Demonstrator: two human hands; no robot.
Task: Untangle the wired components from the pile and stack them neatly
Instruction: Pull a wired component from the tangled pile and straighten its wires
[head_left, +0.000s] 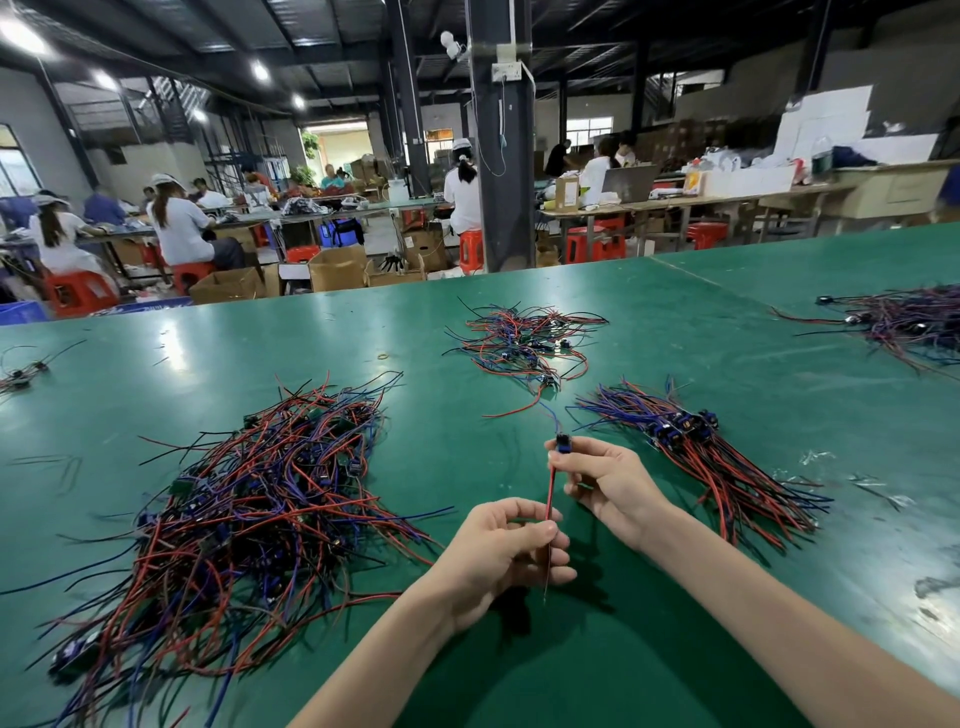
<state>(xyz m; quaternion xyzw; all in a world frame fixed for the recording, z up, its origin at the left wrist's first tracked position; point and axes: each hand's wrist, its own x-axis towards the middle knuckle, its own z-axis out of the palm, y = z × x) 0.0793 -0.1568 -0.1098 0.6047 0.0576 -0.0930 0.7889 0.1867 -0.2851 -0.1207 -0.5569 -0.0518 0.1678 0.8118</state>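
Note:
One wired component (550, 488), a small blue part with red and black wires, is stretched between my hands above the green table (675, 338). My right hand (602, 483) pinches its blue end at the top. My left hand (511, 551) pinches the wires lower down, and their tips hang below it. A big tangled pile (249, 514) of red, blue and black wires lies to the left. An aligned stack (696, 452) of components lies to the right of my right hand.
A smaller tangle (524, 343) sits further back in the middle, and another pile (904, 322) at the far right. A few loose pieces (21, 371) lie at the left edge. Clear scraps (872, 488) lie right of the stack. Seated workers and cardboard boxes fill the background.

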